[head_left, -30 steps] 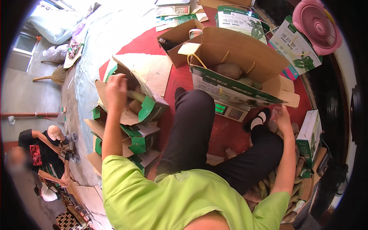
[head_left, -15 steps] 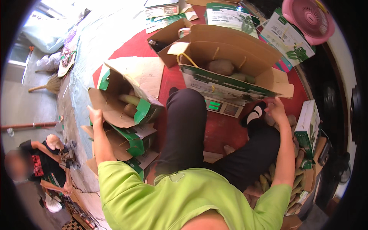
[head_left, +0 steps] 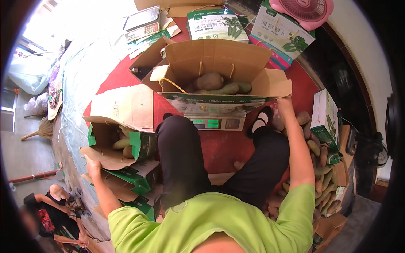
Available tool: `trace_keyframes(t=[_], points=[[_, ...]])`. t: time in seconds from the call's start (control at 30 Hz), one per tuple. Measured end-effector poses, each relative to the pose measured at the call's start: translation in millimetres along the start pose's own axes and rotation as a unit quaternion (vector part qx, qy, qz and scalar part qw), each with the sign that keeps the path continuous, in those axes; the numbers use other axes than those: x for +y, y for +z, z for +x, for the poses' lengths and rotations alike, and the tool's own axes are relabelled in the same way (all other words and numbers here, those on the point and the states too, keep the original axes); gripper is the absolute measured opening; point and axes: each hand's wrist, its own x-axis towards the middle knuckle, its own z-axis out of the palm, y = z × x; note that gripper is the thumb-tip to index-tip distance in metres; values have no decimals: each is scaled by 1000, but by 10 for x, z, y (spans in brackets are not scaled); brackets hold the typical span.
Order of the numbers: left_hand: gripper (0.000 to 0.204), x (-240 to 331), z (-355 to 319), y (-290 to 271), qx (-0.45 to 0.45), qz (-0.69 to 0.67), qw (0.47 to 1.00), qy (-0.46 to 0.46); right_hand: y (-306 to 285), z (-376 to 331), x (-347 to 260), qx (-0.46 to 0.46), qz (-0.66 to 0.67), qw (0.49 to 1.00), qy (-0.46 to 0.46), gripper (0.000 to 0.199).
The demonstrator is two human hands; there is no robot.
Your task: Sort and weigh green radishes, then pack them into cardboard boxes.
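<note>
I sit on a red floor, in a green shirt and black trousers. My left hand (head_left: 93, 164) reaches out to the left and closes on the lower flap of a small open cardboard box (head_left: 110, 157) with green trim, which holds a few long tubers (head_left: 121, 143). My right hand (head_left: 284, 103) is stretched forward against the right flap of a large open carton (head_left: 219, 55); its fingers are hidden. That carton holds brown and green tubers (head_left: 209, 81) and stands on a digital scale (head_left: 217, 123) in front of my legs.
A heap of loose tubers (head_left: 320, 185) lies at my right beside a green-and-white carton (head_left: 327, 118). More printed cartons (head_left: 217, 25) and a pink fan (head_left: 301, 8) stand behind. Flattened boxes (head_left: 139, 185) lie at my left. Another person (head_left: 55, 206) crouches lower left.
My left hand has come down from above the small box to its lower flap. My right hand has stayed at the large carton's right side. The view has tilted forward.
</note>
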Motion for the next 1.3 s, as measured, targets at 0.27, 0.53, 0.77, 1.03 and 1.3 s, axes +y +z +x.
trace_keyframes(t=[0.27, 0.53, 0.77, 1.03, 1.3], points=[[50, 1968, -857, -516, 0, -85, 902, 423, -153, 188, -249, 89, 173, 968, -158, 27], [65, 3693, -2357, -602, -113, -29, 732, 671, -20, 431, -992, 84, -48, 965, -244, 41], [3, 3795, -2329, -294, -142, -60, 658, 737, 493, 674, -1229, 11, -334, 872, -357, 30], [8, 3286, -1669, -566, -116, -123, 706, 688, 1014, 418, -1832, -78, -382, 824, -411, 15], [9, 2792, -647, -1056, -96, -95, 786, 603, 2346, 153, -2147, -127, -380, 776, -486, 15]])
